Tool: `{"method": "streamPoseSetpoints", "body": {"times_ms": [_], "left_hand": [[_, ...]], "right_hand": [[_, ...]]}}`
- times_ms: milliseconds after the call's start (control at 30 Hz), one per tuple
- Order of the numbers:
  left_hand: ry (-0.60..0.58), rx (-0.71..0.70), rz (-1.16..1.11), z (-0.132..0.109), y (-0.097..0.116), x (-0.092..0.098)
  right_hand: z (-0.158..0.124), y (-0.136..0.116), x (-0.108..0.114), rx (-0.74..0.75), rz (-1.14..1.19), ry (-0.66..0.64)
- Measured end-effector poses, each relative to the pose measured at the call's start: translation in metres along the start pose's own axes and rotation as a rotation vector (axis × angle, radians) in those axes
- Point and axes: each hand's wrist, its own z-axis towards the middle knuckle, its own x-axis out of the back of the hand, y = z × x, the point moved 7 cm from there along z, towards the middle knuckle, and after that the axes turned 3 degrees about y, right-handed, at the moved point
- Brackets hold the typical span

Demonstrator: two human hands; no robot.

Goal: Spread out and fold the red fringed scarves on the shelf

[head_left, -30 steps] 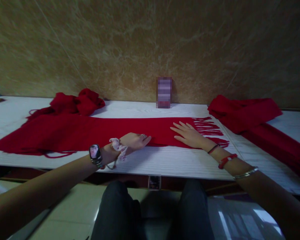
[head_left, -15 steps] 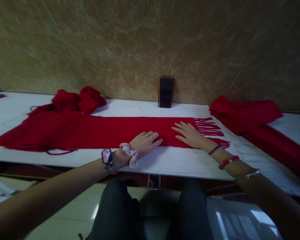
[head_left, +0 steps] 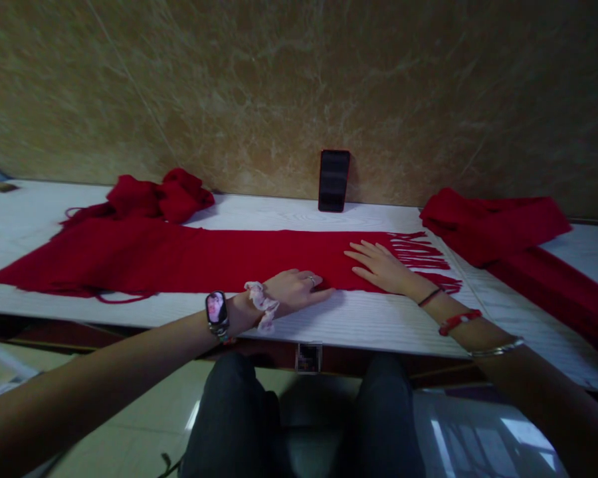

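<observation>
A red fringed scarf lies stretched lengthwise along the white table, its tassels at the right end. My right hand rests flat on it near the tassels, fingers spread. Along the scarf's front edge lies my left hand, palm down and fingers extended, partly over the bare table. Neither hand grips anything. To the left, the cloth widens into a loose, uneven spread, with a crumpled red bundle behind it.
A phone leans upright against the marbled wall. On the right, another red scarf lies folded and trails off toward the front. My knees are below the table's front edge.
My left hand has slid slightly to the right and toward the front edge of the scarf. My right hand stays in place on the cloth.
</observation>
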Motion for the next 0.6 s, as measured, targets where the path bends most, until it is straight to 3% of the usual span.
{"method": "streamPoseSetpoints", "body": {"times_ms": [300,433,600], "left_hand": [[0.073,0.206,0.057,0.047,-0.001,0.007],[0.124,0.202,0.008,0.058,0.001,0.009],[-0.033,0.095,0.031,0.052,0.008,0.004]], "right_hand": [[0.001,0.000,0.001,-0.003,-0.004,-0.006],[0.001,0.001,0.000,0.010,0.004,-0.002],[0.000,0.002,0.000,0.006,-0.006,-0.015]]}}
